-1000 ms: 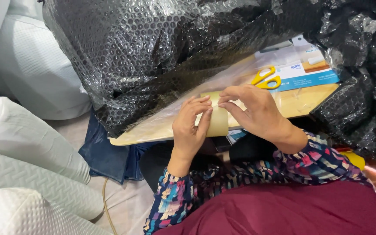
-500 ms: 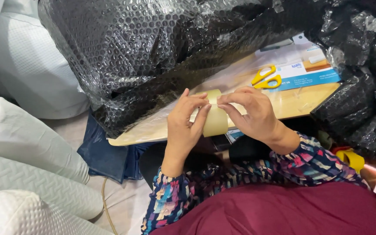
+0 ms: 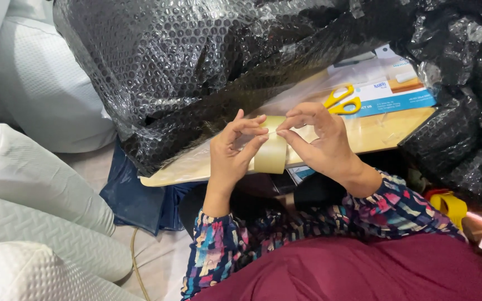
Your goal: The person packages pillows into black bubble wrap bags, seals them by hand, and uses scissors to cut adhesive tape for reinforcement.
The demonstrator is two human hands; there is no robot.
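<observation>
Tape is the thing in hand: a beige roll of tape (image 3: 271, 151) held up on edge over the near rim of a pale wooden tabletop (image 3: 375, 134), just above the person's lap. The left hand (image 3: 231, 157) curls round the roll from about eight o'clock, fingers closed on its outer face and thumb pressed near the top. The right hand (image 3: 320, 144) comes in from about three o'clock, its forefinger and thumb pinched together at the roll's upper edge, as if picking at the free end; whether any tape is actually lifted cannot be told.

Several things could go wrong, as a judgement. The end may lie flat and hard to find, so a nail could tear off a sliver instead of a clean strip, leaving a split end. If a length does come free, it could fold back and stick to itself or to the fingers. At twelve o'clock a large heap of black bubble wrap (image 3: 207, 67) looms very near the hands, and a loose sticky end could catch on it. The roll is held only by fingertips, so a sharp tug might pull it out and drop it toward the lap or the floor.

Yellow-handled scissors (image 3: 341, 100) lie on the tabletop at about one o'clock, beside some blue-and-white printed paper (image 3: 397, 97). White quilted cushions (image 3: 29, 184) sit well apart at nine o'clock.
</observation>
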